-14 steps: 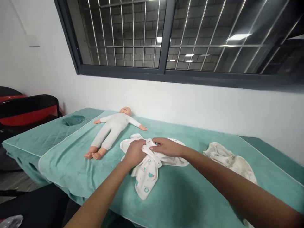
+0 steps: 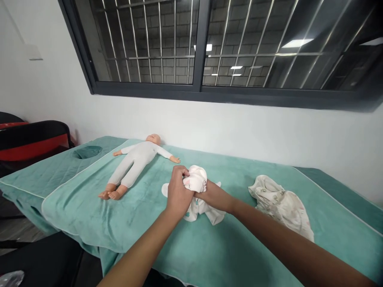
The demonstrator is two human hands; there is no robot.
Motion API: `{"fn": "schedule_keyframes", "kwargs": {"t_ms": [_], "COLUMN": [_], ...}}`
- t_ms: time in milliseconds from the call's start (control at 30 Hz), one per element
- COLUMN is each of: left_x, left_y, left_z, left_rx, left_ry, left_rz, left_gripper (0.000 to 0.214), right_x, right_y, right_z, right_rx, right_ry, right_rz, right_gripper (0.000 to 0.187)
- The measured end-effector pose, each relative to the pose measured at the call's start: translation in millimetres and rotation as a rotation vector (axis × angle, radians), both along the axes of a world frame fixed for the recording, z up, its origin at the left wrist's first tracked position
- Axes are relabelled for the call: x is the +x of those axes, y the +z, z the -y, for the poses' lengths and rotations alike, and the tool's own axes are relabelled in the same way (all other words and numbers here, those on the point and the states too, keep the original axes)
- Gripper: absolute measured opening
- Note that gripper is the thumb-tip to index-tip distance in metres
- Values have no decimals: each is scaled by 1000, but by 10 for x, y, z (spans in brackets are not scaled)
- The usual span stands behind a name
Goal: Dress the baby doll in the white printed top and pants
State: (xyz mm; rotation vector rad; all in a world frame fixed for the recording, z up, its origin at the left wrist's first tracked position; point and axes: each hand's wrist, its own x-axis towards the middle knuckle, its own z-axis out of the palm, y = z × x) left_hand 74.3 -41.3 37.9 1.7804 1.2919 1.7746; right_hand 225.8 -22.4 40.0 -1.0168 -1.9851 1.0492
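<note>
Over the teal bed cover point(image 2: 128, 223), the left hand point(image 2: 180, 192) curls firmly around the bunched, printed baby garment point(image 2: 196, 179); the right hand point(image 2: 216, 196) hides its fingers, grip unclear; best ease fabric gently, untwisted.

Left hand point(image 2: 179, 193) grips a bunched white printed garment point(image 2: 196, 179). Right hand point(image 2: 214, 196) lies against the same cloth, fingers hidden. Garment's lower folds spread on green cover point(image 2: 80, 215). To the left, white-bodied doll point(image 2: 139, 159) on its back, arms out, head toward far wall point(image 2: 239, 131), feet nearer. To the right, well apart from the hands: crumpled second garment point(image 2: 281, 203). Far side: dark-framed window point(image 2: 197, 92), barred. Left edge: red-and-black chair point(image 2: 36, 143).
</note>
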Motion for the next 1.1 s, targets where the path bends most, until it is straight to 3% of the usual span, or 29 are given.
{"fn": "schedule_keyframes", "kwargs": {"t_ms": [67,167,300,367,467,633,800,933,1100], "left_x": [-23,-134,-210,-173,-82,-93,-300,-580,-1341], "left_y": [28,1,-136,-221,-339,-435,-470,-696,-1013], "left_z": [17,-50,-208,-260,-262,-113,47,210,553], "left_rx": [11,-29,-175,-230,-265,-289,-377,-382,-335], "left_ry": [-75,-185,-419,-491,-452,-418,-215,-45,418], "left_rz": [18,44,128,166,249,398,404,349,275], "left_gripper": [33,68,100,101,93,80,68,60,44], "right_x": [-5,12,-34,-81,-120,-22,152,293,452], "right_y": [33,163,327,342,265,68,-152,-542,-912], "right_z": [-27,-50,-43,-44,-45,16,-7,-164,-299], "right_rx": [-33,-122,-256,-309,-373,-484,-519,-489,-430], "right_ry": [-83,-190,-128,-112,-77,41,71,-88,-254], "right_rz": [-28,-214,-552,-673,-793,-696,-461,-254,-428], "right_gripper": [35,35,40,42,43,47,47,44,39]}}
